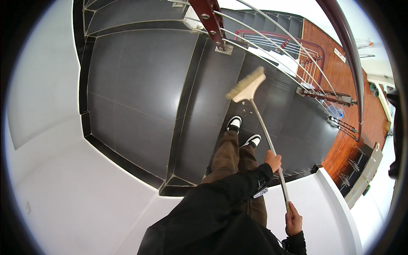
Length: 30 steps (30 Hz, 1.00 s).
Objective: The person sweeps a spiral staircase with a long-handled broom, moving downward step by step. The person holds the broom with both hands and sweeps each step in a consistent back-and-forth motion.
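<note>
A broom with a pale head (250, 87) and light bristles is held by its long metal handle (264, 129). My left hand (273, 161) is closed around the handle partway along it, and my right hand (293, 220) grips its end, nearer my body. The bristles are slightly blurred and point up-left in the view, over the dark tiled steps (216, 86); whether they touch the tile cannot be told. Small pale crumbs of debris (244, 111) lie between the broom head and my black-and-white shoes (235, 123).
A dark tiled landing (140, 73) spreads to the left, edged by white walls (105, 185). On the right runs a railing with metal rods and a dark red handrail (353, 54). Beyond it are a reddish wood floor (331, 149) and another flight of stairs (267, 22).
</note>
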Motion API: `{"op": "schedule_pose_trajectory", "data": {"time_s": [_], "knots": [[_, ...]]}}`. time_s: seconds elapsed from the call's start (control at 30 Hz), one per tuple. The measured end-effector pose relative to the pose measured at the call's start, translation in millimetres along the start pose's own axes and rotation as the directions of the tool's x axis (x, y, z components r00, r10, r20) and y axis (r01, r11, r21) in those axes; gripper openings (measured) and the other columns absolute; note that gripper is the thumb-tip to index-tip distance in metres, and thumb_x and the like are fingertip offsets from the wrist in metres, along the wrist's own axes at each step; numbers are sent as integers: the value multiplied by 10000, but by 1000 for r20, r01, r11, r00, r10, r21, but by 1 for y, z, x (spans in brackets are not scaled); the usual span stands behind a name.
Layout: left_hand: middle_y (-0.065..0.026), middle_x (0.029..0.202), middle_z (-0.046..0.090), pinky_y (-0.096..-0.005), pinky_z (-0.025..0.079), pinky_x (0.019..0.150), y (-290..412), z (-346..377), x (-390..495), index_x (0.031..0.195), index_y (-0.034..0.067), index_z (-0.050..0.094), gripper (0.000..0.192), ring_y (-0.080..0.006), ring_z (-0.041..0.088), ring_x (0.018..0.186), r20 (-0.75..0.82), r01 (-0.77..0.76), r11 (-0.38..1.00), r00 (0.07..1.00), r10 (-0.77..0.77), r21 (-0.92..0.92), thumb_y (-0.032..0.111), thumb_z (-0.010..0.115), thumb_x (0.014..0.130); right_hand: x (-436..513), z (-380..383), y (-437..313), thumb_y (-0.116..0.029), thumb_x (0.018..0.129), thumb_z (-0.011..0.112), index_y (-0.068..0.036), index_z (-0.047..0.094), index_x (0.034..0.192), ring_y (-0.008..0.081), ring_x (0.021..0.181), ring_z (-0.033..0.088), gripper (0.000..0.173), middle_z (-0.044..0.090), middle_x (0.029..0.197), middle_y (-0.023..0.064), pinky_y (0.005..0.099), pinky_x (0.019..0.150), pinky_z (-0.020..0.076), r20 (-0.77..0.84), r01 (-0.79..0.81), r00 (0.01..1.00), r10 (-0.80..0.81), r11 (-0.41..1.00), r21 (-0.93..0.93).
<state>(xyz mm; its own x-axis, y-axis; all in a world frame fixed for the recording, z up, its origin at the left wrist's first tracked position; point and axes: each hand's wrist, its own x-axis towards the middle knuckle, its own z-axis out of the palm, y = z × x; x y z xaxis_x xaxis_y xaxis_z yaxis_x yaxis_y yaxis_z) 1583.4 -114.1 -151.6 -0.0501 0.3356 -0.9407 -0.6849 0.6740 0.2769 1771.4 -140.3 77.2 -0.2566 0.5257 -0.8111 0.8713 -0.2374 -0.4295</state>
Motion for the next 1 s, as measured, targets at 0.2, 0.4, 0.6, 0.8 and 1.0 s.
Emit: {"op": "schedule_pose_trajectory", "data": {"time_s": [0.2, 0.4, 0.6, 0.8, 1.0], "knots": [[-107, 671, 493, -369, 474, 343, 45, -69, -1, 982, 55, 355, 184, -238, 535, 418, -221, -199, 951, 964, 147, -237, 58, 480, 846, 64, 5, -40, -47, 856, 526, -23, 504, 1307, 305, 598, 647, 453, 598, 680, 219, 351, 573, 492, 128, 276, 955, -269, 960, -42], [-126, 659, 518, -418, 523, 384, 76, -137, 50, 903, -7, 434, 137, -273, 590, 460, -217, -101, 980, 974, 63, -169, 120, 479, 883, 117, 46, -69, -59, 873, 531, -68, 500, 1318, 371, 780, 659, 446, 639, 927, 251, 361, 681, 511, 146, 342, 930, -337, 940, -13], [-145, 710, 509, -451, 515, 369, 22, -58, 50, 1038, 40, 338, 230, -301, 576, 462, -82, 57, 996, 995, -63, -75, 116, 487, 879, 68, 26, -19, -51, 878, 501, -58, 480, 1343, 364, 945, 656, 465, 629, 1091, 258, 350, 822, 502, 61, 164, 984, -170, 981, 100], [-121, 674, 513, -424, 514, 371, -12, -3, 30, 977, 14, 372, 204, -272, 592, 479, 46, 140, 990, 989, -140, 2, 104, 505, 852, 17, 15, 16, -51, 877, 497, 2, 445, 1364, 191, 802, 649, 493, 691, 986, 160, 292, 765, 502, 121, -231, 971, 205, 932, 279], [-101, 635, 523, -391, 519, 468, -4, 3, 30, 792, 32, 467, 117, -255, 607, 532, 295, 208, 973, 940, -171, -100, 137, 499, 830, 7, 15, 8, 7, 814, 498, -52, 369, 1419, 160, 485, 529, 621, 566, 681, 78, 263, 467, 445, 32, -144, 989, 142, 920, 364]]}}
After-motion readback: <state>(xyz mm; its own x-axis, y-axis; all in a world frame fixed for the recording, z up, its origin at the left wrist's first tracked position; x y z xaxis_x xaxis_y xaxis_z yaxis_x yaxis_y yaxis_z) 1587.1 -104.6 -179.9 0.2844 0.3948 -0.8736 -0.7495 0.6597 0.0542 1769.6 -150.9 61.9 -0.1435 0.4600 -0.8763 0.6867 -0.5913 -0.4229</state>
